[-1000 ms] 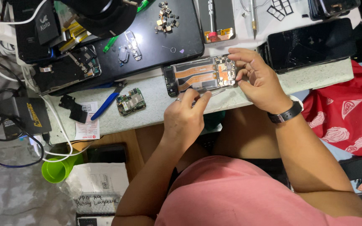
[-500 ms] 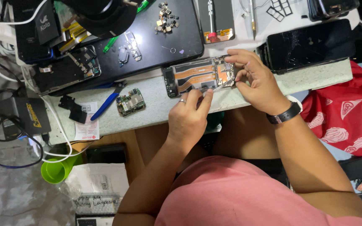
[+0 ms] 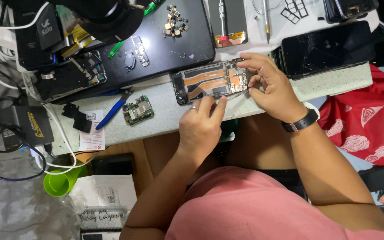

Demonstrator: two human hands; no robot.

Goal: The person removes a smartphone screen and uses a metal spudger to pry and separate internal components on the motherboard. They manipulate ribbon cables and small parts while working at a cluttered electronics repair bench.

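An opened phone [image 3: 207, 82] with orange flex cables and exposed parts lies on the speckled worktop [image 3: 165, 116]. My left hand [image 3: 201, 124] rests at its near edge, fingertips pressing the frame; a ring is on one finger. My right hand [image 3: 270, 84], with a black wristband, curls over the phone's right end, fingers pinched at the circuit area there. Whether it holds a small tool or part is hidden by the fingers.
A green circuit board [image 3: 138, 110] and blue-handled pliers [image 3: 114, 109] lie left of the phone. A black mat [image 3: 156, 40] holds small parts. A cracked dark phone [image 3: 327, 46] sits at right, a red patterned bag [image 3: 370, 124] below it. Cables and a green cup [image 3: 63, 181] at left.
My left hand has shifted slightly along the phone's near edge. My right hand stays at the phone's right end, fingers adjusted a little.
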